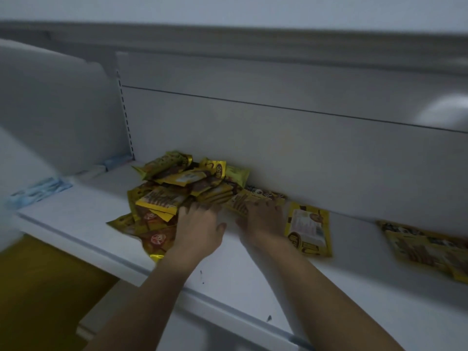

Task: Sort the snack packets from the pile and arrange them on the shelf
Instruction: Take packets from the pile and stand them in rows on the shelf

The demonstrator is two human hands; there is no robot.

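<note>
**Head view: both hands at the edge of the snack pile**

Head camera shows us the pile point(174, 196) of yellow and brown snack packets heaped on the white shelf point(76, 214), pushed against the back panel point(278, 148), left of centre. We judge the packets light, thin and floppy. The glossy foil is likely to slide over its neighbours, and the stick biscuits printed on several fronts suggest brittle contents. We would take each one by a sealed end or a flat edge, pinching lightly rather than squeezing the middle.

Our left hand point(200, 224) reaches the near right edge of the heap with its fingers stretched forward and thumb splayed. The tips touch the packets, and no curl around any packet shows through the blur. Our right hand point(263, 219) lies just beside it, palm down, its fingers spread flat on a stick-biscuit packet point(240, 201) at the heap's right fringe. It presses on that packet and does not grip it.

Counting outward:

- **Heap:** it holds well over ten packets, but they overlap too much for an exact number. One green packet point(238, 173) stands out at its back.
- **Lone packet:** one lone packet point(307, 229) lies flat and face up just right of the right hand.
- **Far group:** well apart at the far right, a sorted group point(428, 247) shows at least two packets overlapping. Blur hides any more.
- **Labels:** at least two blue labels point(40, 190) sit along the shelf edges at the left.

Most of the sorting looks to be ahead of us.
</note>
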